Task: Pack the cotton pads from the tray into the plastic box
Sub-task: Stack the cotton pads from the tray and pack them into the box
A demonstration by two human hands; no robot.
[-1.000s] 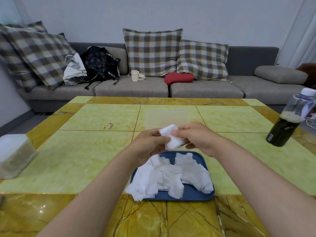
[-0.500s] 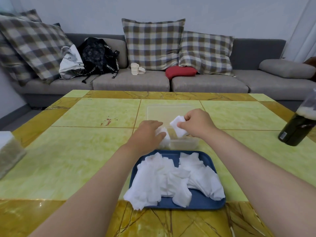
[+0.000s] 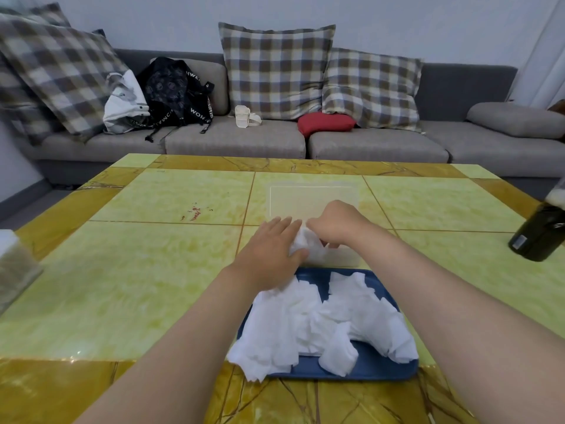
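Just beyond the tray (image 3: 367, 367), the plastic box (image 3: 342, 258) is seen, with a few cotton pads (image 3: 308, 246) inside. These are pressed by the flat, straight-fingered left hand (image 3: 272, 249). The right hand (image 3: 339, 224) is curled down onto them; whether any is pinched cannot be told. A loose heap (image 3: 305, 316) is left on the tray.

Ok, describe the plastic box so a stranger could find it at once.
On the yellow-green table sits a blue tray of white cotton pads. The plastic box stands just behind that tray. It is clear with low walls and holds pads, unlike the flat clear sheet lying beyond it.
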